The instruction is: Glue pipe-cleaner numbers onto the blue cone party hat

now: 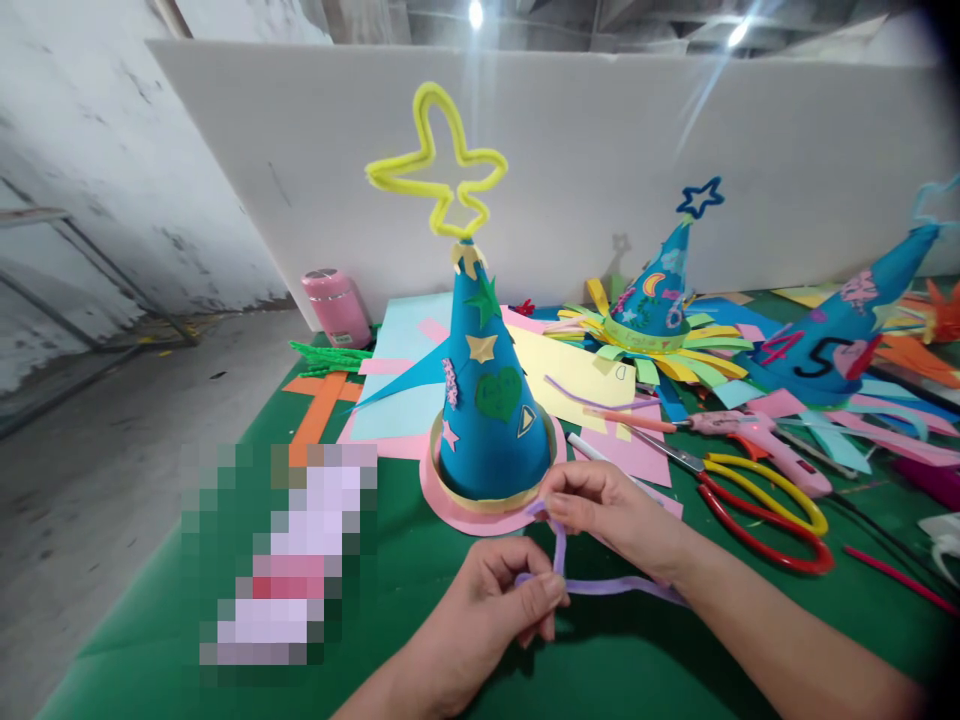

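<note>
A lavender pipe cleaner [611,585] is bent between my two hands, its long end running right beneath my right wrist. My left hand [502,605] pinches it near a bend, thumb over the fingers. Just above, my right hand [607,510] grips another part of it between thumb and fingertips. Right behind my hands stands a blue paper cone hat [480,450] on a pink ring brim [442,505]. It carries stars, a green heart and a small triangle. A yellow pipe cleaner shape [454,160] rises from its tip.
Red-and-yellow-handled scissors [750,510] and a pink glue gun [780,450] lie to the right. Two more decorated cone hats [652,290] stand behind among paper strips. A pink bottle [337,310] and green pipe cleaners [330,358] sit back left. A blurred patch [285,570] covers something front left.
</note>
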Available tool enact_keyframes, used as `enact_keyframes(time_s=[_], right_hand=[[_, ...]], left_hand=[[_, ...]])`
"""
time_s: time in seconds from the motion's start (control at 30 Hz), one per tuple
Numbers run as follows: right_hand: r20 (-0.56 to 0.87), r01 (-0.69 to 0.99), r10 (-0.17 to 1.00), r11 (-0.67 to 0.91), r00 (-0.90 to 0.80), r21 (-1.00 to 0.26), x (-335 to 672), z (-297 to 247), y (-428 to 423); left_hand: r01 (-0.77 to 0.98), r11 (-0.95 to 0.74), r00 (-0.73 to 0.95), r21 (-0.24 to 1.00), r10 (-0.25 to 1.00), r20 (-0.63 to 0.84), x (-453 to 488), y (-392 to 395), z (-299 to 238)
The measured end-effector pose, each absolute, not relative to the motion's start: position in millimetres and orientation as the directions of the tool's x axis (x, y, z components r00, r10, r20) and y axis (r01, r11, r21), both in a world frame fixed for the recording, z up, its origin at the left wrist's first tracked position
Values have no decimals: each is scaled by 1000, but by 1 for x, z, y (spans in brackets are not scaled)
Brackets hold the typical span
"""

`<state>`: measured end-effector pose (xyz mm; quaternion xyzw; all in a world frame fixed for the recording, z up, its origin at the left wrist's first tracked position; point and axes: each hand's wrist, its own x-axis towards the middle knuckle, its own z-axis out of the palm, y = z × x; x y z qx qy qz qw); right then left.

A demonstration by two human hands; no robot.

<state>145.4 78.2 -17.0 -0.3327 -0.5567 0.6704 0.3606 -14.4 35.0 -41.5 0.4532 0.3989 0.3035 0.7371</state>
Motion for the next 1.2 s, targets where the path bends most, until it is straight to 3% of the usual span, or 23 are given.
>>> enact_keyframes(time_s=[0.1,0.2,0.5,0.97,1.2], right_hand=[[-117,-79,739,-224,-663,-972,153,-20,82],[-65,-142,668,-251,-741,-957,156,-27,84],[94,-371,668,-286,-739,-884,148,-47,82],[21,-253,592,-312,-806,-916,154,-45,88],[-54,-153,683,-239,-728,-959,159,-39,90]], left_hand=[[-84,414,499,906,805,-321,-16,36,-41],[-107,455,538,884,774,-333,-16,35,-41],[-194,519,612,832,727,-311,-14,30,-43],[-67,420,528,905,785,-325,-12,29,-39],[66,280,433,958,857,-280,-12,32,-32]])
